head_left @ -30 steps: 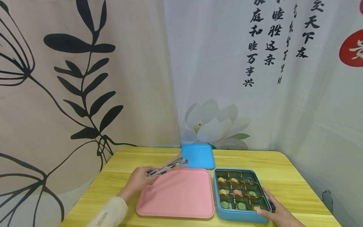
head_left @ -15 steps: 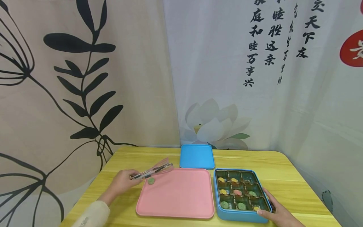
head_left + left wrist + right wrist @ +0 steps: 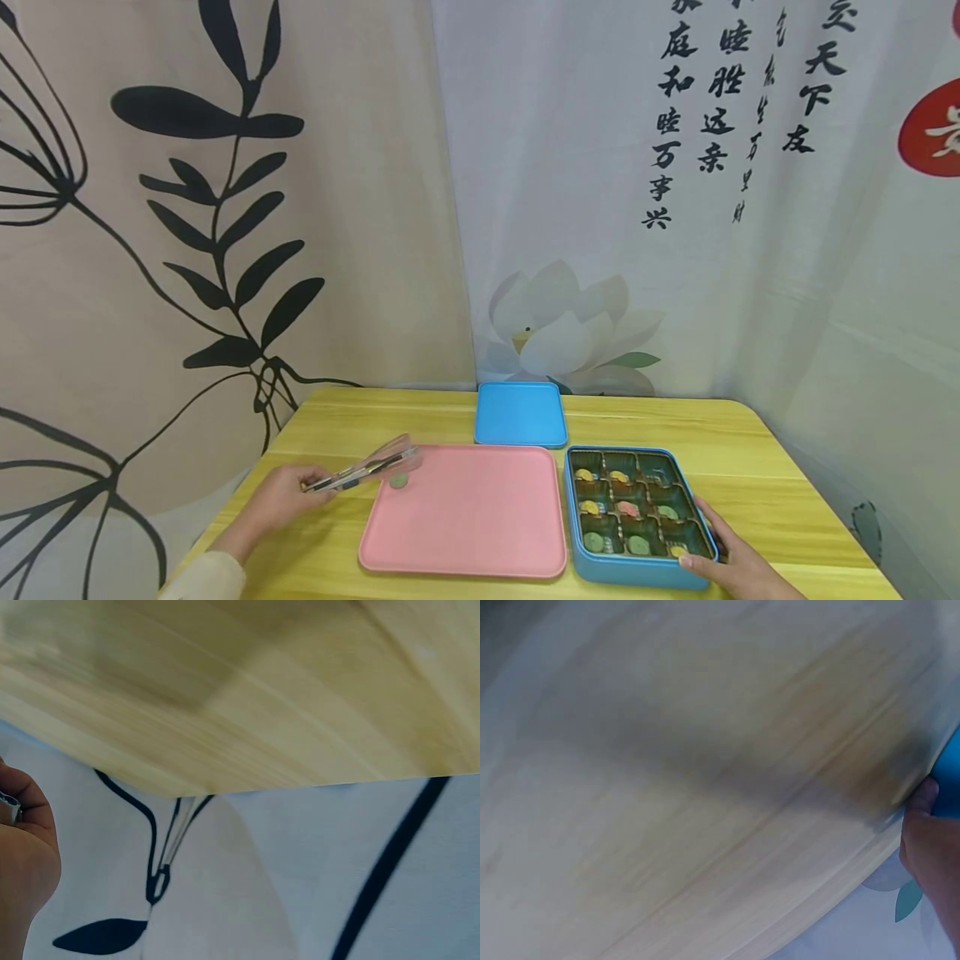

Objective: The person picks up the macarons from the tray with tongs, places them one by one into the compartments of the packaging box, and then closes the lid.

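My left hand [image 3: 281,498] holds a pair of metal tongs [image 3: 351,476] with see-through pinkish tips, left of the pink tray [image 3: 472,521]. The tips overlap the tray's far left corner in the head view, right by a small round green piece [image 3: 398,481] lying there. My right hand [image 3: 738,557] grips the right side of a blue box [image 3: 637,571], thumb on its near rim. A dark divided insert in the box bears small yellow, green and pink pieces. Only part of the left hand [image 3: 26,855] shows in the left wrist view, with a bit of metal.
A small blue tray or lid [image 3: 521,414] lies behind the pink tray at the table's far edge. The yellow wood-grain table [image 3: 780,492] ends at a printed curtain [image 3: 390,208], which hangs behind and on both sides.
My left hand with the tongs has moved left and toward me, away from over the pink tray. The green piece has come into view on that tray. My right hand stays put.
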`<state>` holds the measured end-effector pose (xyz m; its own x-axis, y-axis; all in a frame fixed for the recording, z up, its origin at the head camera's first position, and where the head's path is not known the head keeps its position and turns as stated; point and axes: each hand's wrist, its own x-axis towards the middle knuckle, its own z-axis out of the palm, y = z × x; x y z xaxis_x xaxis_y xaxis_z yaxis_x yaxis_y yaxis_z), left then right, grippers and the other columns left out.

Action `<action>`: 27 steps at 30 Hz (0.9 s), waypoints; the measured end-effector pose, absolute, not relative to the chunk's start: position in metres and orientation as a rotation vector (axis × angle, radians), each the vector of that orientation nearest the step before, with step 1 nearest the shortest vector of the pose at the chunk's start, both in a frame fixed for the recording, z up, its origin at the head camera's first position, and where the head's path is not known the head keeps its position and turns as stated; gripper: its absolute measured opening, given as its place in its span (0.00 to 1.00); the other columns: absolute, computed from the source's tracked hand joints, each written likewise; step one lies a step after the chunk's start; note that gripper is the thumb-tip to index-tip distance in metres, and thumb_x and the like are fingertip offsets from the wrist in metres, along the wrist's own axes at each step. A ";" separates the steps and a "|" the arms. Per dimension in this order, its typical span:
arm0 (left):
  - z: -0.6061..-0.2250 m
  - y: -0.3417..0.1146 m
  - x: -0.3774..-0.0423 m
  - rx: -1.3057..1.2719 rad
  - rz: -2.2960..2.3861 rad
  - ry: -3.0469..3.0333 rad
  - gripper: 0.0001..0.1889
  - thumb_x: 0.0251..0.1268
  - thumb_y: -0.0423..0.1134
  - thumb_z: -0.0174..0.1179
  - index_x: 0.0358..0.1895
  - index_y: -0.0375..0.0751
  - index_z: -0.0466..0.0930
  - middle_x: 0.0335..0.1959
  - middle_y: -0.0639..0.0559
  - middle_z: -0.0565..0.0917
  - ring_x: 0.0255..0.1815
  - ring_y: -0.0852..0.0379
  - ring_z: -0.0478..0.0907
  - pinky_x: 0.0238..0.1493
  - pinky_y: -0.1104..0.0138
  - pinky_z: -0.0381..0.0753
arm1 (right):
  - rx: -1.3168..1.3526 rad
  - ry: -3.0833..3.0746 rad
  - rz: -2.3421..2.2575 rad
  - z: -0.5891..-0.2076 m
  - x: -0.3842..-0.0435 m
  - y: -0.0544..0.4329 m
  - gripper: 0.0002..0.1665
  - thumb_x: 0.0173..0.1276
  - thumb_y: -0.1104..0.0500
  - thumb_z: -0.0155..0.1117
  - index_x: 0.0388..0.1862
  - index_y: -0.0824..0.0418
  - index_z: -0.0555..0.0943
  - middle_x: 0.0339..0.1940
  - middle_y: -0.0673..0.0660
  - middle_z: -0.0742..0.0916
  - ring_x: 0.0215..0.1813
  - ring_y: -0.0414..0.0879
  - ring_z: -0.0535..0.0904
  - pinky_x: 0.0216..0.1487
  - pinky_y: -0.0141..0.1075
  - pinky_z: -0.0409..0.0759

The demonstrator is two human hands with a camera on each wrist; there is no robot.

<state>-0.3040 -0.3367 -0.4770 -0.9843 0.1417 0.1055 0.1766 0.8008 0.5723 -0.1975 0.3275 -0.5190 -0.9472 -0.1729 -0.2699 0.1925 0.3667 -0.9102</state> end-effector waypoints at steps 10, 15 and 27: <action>-0.482 -0.356 -0.297 -0.285 -0.924 -2.921 0.09 0.53 0.44 0.74 0.36 0.48 0.86 0.27 0.58 0.80 0.27 0.59 0.70 0.27 0.67 0.70 | 0.021 2.328 -1.593 -0.519 -0.197 0.328 0.56 0.76 0.50 0.58 0.78 0.67 0.29 0.71 0.86 0.50 0.64 0.76 0.68 0.56 0.59 0.74; -0.485 -0.359 -0.294 -0.241 -0.944 -2.950 0.10 0.53 0.44 0.74 0.35 0.47 0.86 0.28 0.57 0.80 0.27 0.58 0.70 0.26 0.67 0.70 | 0.012 2.316 -1.600 -0.520 -0.197 0.328 0.55 0.77 0.50 0.57 0.78 0.67 0.28 0.71 0.86 0.50 0.64 0.75 0.68 0.56 0.59 0.74; -0.494 -0.359 -0.293 -0.252 -0.927 -2.965 0.08 0.53 0.43 0.74 0.34 0.48 0.85 0.27 0.58 0.81 0.26 0.58 0.70 0.25 0.67 0.71 | 0.049 2.349 -1.568 -0.517 -0.197 0.326 0.56 0.76 0.50 0.59 0.79 0.67 0.30 0.71 0.86 0.53 0.64 0.74 0.69 0.56 0.59 0.74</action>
<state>-0.2931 -0.3588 -0.4936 -0.9866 0.1463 0.0718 0.1612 0.8101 0.5637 -0.1968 0.3259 -0.5170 -0.9498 -0.1448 -0.2775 0.2008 0.3983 -0.8950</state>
